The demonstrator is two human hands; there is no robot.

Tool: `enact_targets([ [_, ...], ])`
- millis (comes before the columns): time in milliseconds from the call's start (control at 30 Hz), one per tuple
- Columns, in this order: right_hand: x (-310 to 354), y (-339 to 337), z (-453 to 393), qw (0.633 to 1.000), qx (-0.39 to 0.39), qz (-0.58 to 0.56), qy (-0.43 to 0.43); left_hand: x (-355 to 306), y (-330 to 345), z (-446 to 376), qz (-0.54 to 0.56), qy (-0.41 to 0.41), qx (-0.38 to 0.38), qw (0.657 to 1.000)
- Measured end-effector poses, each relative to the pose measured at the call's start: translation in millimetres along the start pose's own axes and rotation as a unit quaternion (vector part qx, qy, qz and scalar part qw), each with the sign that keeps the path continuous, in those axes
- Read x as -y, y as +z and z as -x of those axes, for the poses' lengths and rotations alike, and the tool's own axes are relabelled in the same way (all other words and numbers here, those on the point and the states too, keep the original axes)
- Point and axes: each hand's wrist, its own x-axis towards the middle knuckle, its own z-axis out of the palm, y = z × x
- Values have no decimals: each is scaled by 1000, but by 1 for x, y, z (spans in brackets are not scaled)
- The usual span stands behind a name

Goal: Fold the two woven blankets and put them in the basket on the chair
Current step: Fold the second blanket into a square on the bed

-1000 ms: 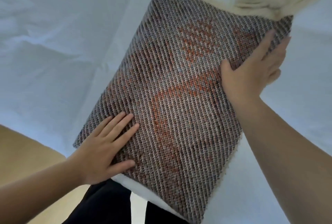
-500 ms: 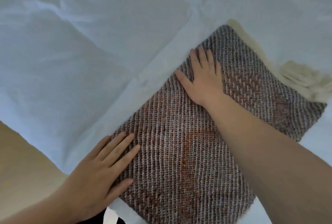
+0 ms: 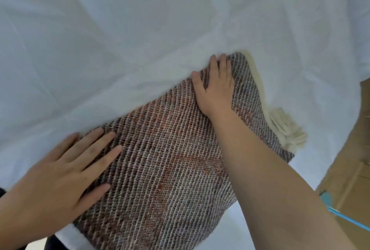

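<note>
A folded woven blanket (image 3: 170, 161), grey with rust-orange pattern and cream fringe (image 3: 288, 131) on its right edge, lies on a white sheet. My left hand (image 3: 60, 177) lies flat with straight fingers on the blanket's near left corner. My right hand (image 3: 216, 85) presses flat on the far left corner, fingers reaching the top edge. Neither the second blanket nor the basket or chair is in view.
The white sheet (image 3: 140, 29) covers the bed all around the blanket. At the right edge a tan wooden floor (image 3: 352, 149) shows, with a light blue object (image 3: 328, 199) on it. Dark clothing shows at the bottom left.
My right hand has slid from the blanket's right fringe corner across to its far left corner. The view has shifted, so the blanket sits lower. My left hand stays flat on the near corner.
</note>
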Motion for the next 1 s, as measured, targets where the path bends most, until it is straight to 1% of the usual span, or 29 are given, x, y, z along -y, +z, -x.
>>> enact_targets([
  [67, -5, -5, -3, 1000, -9, 6, 10, -4, 0, -3, 10, -20, 6, 1000],
  [133, -12, -11, -9, 999, -19, 2, 37, -5, 1, 0, 33, -43, 7, 999],
  [233, -20, -20, -21, 995, -30, -24, 87, -9, 0, 7, 74, -105, -18, 992],
  [300, -25, -24, -27, 993, -38, -41, 102, -12, -2, 5, 66, -140, -48, 987],
  [400, -31, -27, -36, 993, -44, -41, 101, -17, -14, -14, 22, -146, -84, 985],
  [467, -32, -26, -39, 995, -53, -8, 78, -15, -24, -31, 6, -147, -64, 987],
  [533, -29, -25, -41, 995, -74, 34, 53, -11, -33, -42, -5, -156, -19, 988],
  [633, -24, -27, -39, 989, -136, 58, 22, -2, -41, -42, -6, -180, 31, 983],
  [733, -20, -35, -44, 979, -194, 60, 9, 6, -49, -32, 20, -219, 31, 975],
  [767, -17, -39, -47, 978, -202, 60, 8, 8, -53, -30, 24, -237, 29, 971],
  [800, -14, -43, -50, 976, -208, 59, 9, 10, -57, -28, 27, -256, 43, 965],
  [900, -1, -50, -59, 975, -218, 53, 0, 15, -73, -25, 44, -317, 130, 938],
  [1000, 17, -43, -60, 978, -203, 44, 8, 19, -80, -25, 12, -330, 182, 926],
])
